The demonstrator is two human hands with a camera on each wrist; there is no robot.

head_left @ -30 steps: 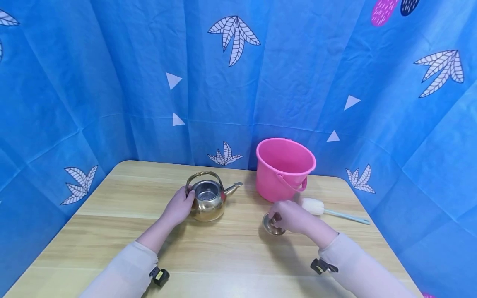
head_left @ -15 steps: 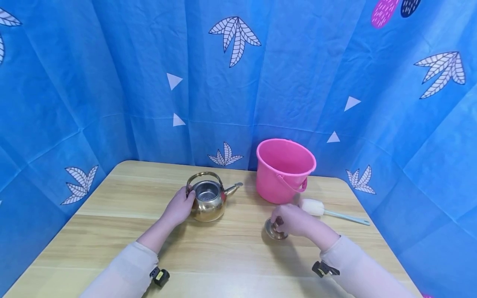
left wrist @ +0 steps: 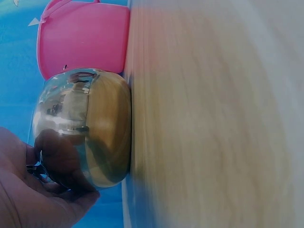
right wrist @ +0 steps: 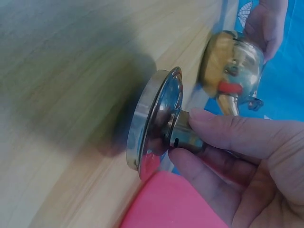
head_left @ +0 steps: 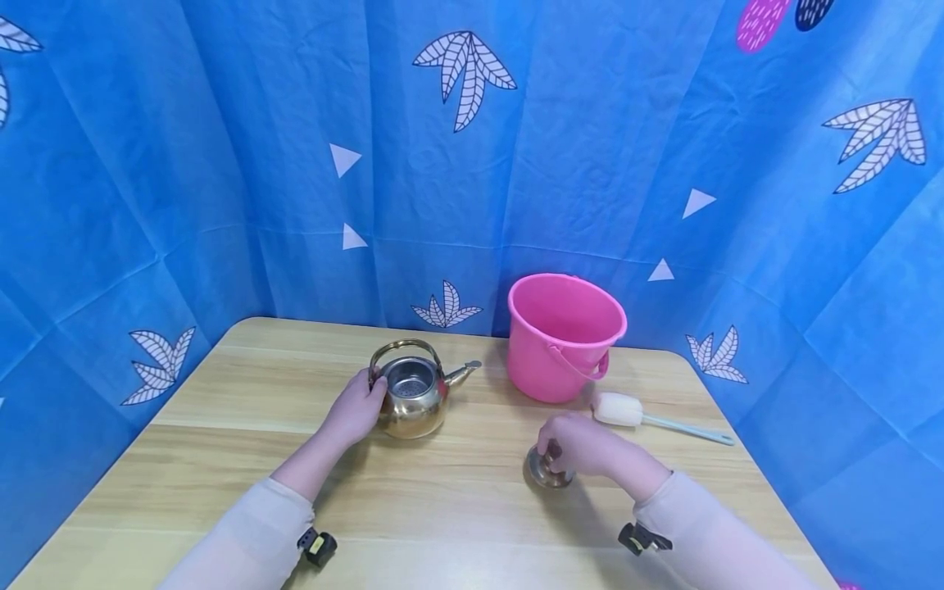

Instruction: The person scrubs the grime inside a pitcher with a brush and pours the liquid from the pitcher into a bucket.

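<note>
Now lid (right wrist: 159,126) farther from bucket (head_left: 537,365)

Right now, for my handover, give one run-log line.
left hand: grips kettle | right hand: pinches lid by knob | kettle: uncovered | bucket, sponge brush: on table

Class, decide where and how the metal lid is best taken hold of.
Probably by the knob, coming from above: it stands up from the middle of the lid, whose wider underside faces the table. The right hand pinches it there.
</note>
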